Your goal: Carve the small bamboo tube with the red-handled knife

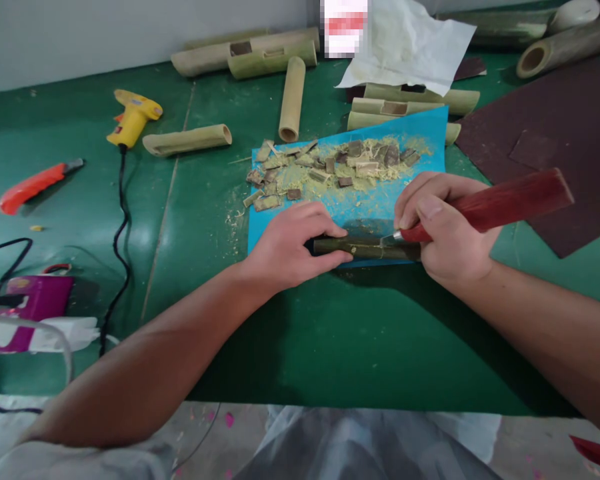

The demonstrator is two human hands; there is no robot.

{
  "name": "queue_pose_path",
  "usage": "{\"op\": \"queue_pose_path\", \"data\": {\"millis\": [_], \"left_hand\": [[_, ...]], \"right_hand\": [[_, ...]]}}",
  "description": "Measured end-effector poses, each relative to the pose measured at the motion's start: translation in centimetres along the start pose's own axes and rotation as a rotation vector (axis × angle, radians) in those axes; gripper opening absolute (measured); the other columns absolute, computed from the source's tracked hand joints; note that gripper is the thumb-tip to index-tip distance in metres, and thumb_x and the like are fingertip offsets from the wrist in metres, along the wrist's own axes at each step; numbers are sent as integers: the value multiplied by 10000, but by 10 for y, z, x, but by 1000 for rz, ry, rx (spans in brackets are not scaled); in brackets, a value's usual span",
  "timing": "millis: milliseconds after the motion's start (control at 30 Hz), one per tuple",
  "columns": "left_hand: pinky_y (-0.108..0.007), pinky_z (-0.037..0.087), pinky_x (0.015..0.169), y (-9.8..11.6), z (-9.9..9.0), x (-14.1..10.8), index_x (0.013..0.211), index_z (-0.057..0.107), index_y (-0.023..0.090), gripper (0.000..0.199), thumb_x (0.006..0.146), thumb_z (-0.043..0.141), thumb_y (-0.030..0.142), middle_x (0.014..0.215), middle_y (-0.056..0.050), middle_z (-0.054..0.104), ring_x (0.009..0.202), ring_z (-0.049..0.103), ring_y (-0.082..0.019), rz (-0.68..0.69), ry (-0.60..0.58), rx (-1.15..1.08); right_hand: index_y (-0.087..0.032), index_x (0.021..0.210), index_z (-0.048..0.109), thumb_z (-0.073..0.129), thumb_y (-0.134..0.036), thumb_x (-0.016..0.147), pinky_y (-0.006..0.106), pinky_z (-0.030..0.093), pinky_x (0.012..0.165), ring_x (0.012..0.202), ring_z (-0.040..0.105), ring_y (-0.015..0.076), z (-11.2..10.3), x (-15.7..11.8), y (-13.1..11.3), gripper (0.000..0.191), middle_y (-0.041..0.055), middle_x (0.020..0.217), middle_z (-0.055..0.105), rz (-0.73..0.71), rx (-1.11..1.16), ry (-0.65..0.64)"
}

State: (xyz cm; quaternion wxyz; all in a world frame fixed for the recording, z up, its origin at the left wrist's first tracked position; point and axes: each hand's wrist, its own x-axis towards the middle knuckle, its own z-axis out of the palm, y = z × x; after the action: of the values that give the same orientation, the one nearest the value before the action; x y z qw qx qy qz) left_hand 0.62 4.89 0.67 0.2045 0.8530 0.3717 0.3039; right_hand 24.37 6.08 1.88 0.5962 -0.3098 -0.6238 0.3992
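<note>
A dark bamboo piece [365, 248] lies across the lower edge of a blue sheet [267, 230]. My left hand [300, 243] grips its left end between thumb and fingers. My right hand [450, 230] is closed around a carving knife with a red handle [515, 203]. The knife's metal tip touches the top of the bamboo near its middle, beside a pale line on the surface. Bamboo chips and shavings [330, 167] are heaped on the sheet beyond both hands.
Cut bamboo tubes [187, 140] lie at the back of the green table [300, 347]. To the left are a yellow glue gun [135, 119], an orange cutter [33, 189] and a purple box [55, 293] with cables. White paper [410, 43] and brown sheets [570, 133] lie at the right.
</note>
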Motion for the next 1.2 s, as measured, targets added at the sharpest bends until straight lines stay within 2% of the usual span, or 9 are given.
{"op": "queue_pose_path", "data": {"millis": [467, 733, 900, 1033, 1100, 1200], "left_hand": [[-329, 558, 823, -1, 1, 1, 1009, 789, 186, 206, 914, 832, 364, 916, -43, 761, 839, 707, -177, 13, 0, 6], [-330, 561, 810, 0, 0, 0, 1006, 787, 191, 202, 913, 829, 365, 914, -42, 761, 834, 707, -179, 4, 6, 3], [-347, 567, 833, -1, 0, 0, 999, 784, 209, 193, 914, 827, 377, 925, -37, 764, 839, 703, -181, -11, -8, 1], [-349, 563, 826, -2, 0, 0, 994, 776, 204, 192, 917, 828, 372, 925, -43, 763, 834, 705, -182, -2, -10, -6], [-344, 562, 818, -2, 0, 1, 995, 776, 200, 195, 918, 829, 370, 921, -45, 762, 833, 707, -182, 9, -7, -10], [-343, 563, 816, -1, 0, 1, 997, 780, 197, 190, 916, 829, 361, 914, -45, 763, 831, 708, -182, 12, 1, -17]], "right_hand": [[-263, 569, 639, 792, -487, 948, 370, 428, 518, 541, 555, 169, 1, 1, 2, 466, 10, 602, 611, 27, 31, -17], [-257, 560, 629, 801, -533, 934, 353, 421, 495, 515, 539, 159, 2, 2, 2, 495, 1, 581, 590, 24, 45, -5], [-239, 571, 633, 815, -505, 939, 327, 462, 541, 557, 585, 146, 2, 2, 1, 489, -1, 608, 626, 26, 45, -26], [-253, 677, 697, 747, -455, 996, 333, 534, 645, 658, 667, 163, 1, 2, 2, 381, -6, 684, 701, -48, -20, -88], [-248, 645, 673, 721, -454, 1009, 334, 525, 624, 638, 654, 165, 0, 2, 2, 421, -2, 651, 681, -59, -29, -103], [-256, 579, 623, 752, -539, 969, 343, 478, 542, 561, 596, 171, 1, 2, 1, 499, 4, 577, 629, -15, -7, -66]]}}
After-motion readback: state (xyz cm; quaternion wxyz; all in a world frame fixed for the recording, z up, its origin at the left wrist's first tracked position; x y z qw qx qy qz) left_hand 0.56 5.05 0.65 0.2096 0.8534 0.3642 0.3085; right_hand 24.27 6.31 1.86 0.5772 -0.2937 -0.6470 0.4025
